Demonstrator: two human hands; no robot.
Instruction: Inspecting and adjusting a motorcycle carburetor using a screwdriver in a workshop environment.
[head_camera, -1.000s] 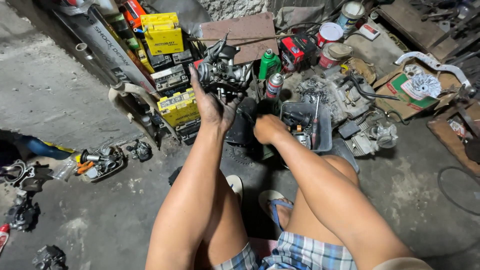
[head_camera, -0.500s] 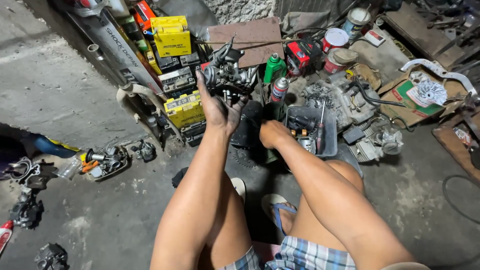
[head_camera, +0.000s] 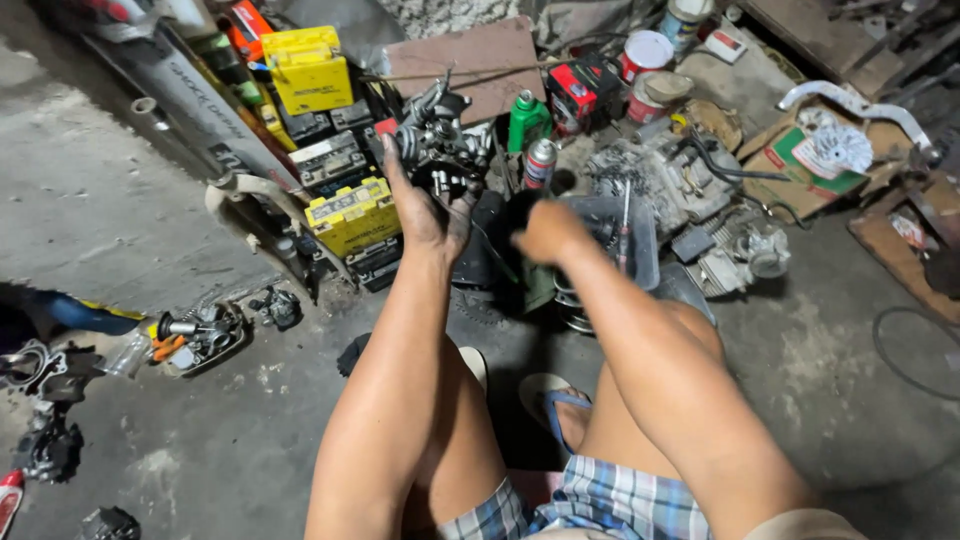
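Note:
My left hand (head_camera: 428, 212) is raised in front of me and grips a grimy metal carburetor (head_camera: 440, 145) with small levers and tubes sticking out. My right hand (head_camera: 548, 232) is curled into a fist just right of it, over a grey plastic tray (head_camera: 638, 240) of tools; whether it holds anything is hidden. A screwdriver (head_camera: 624, 222) stands in that tray. Both forearms reach out over my bare knees and plaid shorts.
Yellow and black batteries (head_camera: 352, 212) are stacked at the left of my hands. A green bottle (head_camera: 527, 118), a spray can (head_camera: 540, 162), red tins and a grey engine block (head_camera: 668, 178) lie behind. Loose engine parts (head_camera: 195, 335) sit on the concrete floor at left. My sandalled foot (head_camera: 560, 405) rests below.
My left hand has lifted the carburetor slightly higher. My right hand has moved up and closer to it, away from the tray.

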